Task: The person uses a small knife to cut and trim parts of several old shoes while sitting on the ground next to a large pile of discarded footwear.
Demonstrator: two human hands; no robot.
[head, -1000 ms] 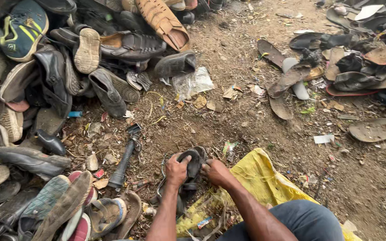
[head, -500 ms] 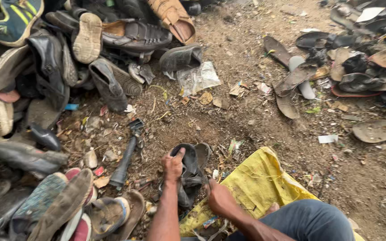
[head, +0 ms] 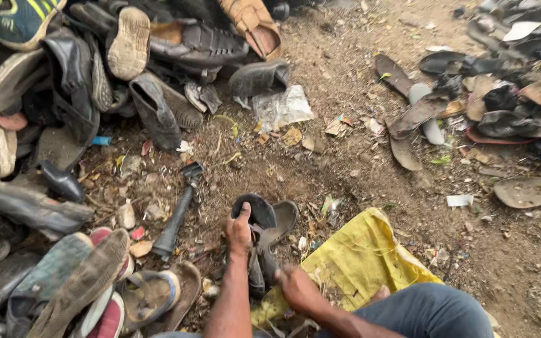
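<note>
Down on the dirt ground (head: 345, 156), a big pile of old shoes (head: 64, 94) fills the left, with a yellow sheet (head: 358, 263) by the knee. Left hand (head: 239, 233) clamps a dark sandal (head: 261, 216), fingers wrapped round its edge. Right hand (head: 295, 288) sits lower; can't tell its grip. Looks like pulling the sole apart, so firm tugging's needed.

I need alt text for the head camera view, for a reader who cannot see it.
A person's left hand grips a dark worn sandal over bare dirt ground, the right hand lower beside it. Piles of old shoes surround them; a yellow sack lies nearby.
</note>
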